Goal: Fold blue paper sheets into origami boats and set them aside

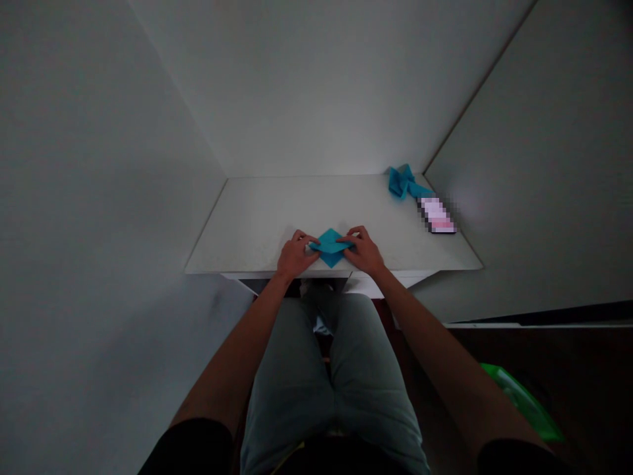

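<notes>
Origami paper (330, 248) between left hand (297, 256) and right hand (363, 251), near table edge (232, 271).

Exposure is dim throughout, with soft, diffuse light and no hard shadows. A faint glare patch sits on the wall (467, 204) at 2 o'clock, while the floor (558, 356) at 4 o'clock falls nearly black. Wide-angle distortion stretches the frame edges, and a pixelated block (436, 215) obscures one object.

A home nook (white desk (257, 224), wood floor (568, 369))

The left hand (298, 254) and right hand (362, 249) hide the blue paper's (330, 254) corners; the phone (436, 215) is pixelated.
</notes>
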The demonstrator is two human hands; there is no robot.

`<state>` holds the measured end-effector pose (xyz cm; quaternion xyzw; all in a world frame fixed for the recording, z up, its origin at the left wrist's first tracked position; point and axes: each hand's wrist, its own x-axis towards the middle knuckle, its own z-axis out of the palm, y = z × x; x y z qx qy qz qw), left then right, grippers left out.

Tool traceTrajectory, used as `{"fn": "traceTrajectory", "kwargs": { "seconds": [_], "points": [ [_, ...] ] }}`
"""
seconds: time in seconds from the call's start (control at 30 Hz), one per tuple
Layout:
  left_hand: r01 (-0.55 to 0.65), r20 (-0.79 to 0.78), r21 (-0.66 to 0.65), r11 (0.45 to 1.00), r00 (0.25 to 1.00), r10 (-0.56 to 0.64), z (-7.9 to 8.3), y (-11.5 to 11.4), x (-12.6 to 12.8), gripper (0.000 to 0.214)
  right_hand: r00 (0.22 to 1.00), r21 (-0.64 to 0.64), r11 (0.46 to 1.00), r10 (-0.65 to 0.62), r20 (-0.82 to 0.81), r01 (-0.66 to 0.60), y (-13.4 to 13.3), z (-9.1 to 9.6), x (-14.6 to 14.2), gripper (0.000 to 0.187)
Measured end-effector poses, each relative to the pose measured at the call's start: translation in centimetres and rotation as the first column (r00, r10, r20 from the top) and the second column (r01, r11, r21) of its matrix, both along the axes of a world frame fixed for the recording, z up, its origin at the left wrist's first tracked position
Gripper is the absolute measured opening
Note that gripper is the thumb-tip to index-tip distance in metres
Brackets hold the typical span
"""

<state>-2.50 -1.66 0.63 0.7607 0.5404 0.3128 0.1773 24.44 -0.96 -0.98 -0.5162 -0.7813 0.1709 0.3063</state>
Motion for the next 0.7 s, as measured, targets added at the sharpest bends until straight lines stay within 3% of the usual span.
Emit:
{"fn": "traceTrajectory", "kwargs": {
  "seconds": [0.2, 0.33, 0.43, 0.57, 0.7],
  "points": [
    [0.034, -0.08, -0.026, 0.999, 0.996, -0.036, 0.3, -0.1, 0.0, 0.026, 0.986, 0.158, 0.976, 0.14, 0.086, -0.153, 0.4, -0.7, 1.2, 0.042],
    [0.072, -0.1, -0.027, 0.997, 0.992, -0.075, 0.6, -0.4, 0.0, 0.027, 0.963, 0.177, 0.949, 0.24, 0.126, -0.26, -0.2, -0.6, 2.6, 0.028],
    [0.105, -0.091, -0.014, 0.994, 0.99, -0.106, 0.6, -0.5, -0.1, 0.027, 0.953, 0.179, 0.939, 0.272, 0.136, -0.293, -0.8, -0.3, 3.4, 0.028],
    [0.122, -0.047, -0.016, 0.992, 0.991, -0.122, 0.5, -0.3, -0.1, 0.02, 0.969, 0.153, 0.957, 0.238, 0.061, -0.245, -1.0, -0.1, 3.4, 0.025],
    [0.074, 0.011, -0.029, 0.997, 0.997, -0.074, 0.2, -0.1, 0.0, 0.017, 0.999, 0.062, 0.997, 0.048, -0.004, -0.047, -0.6, 0.0, 2.7, 0.024]
  ]
}}
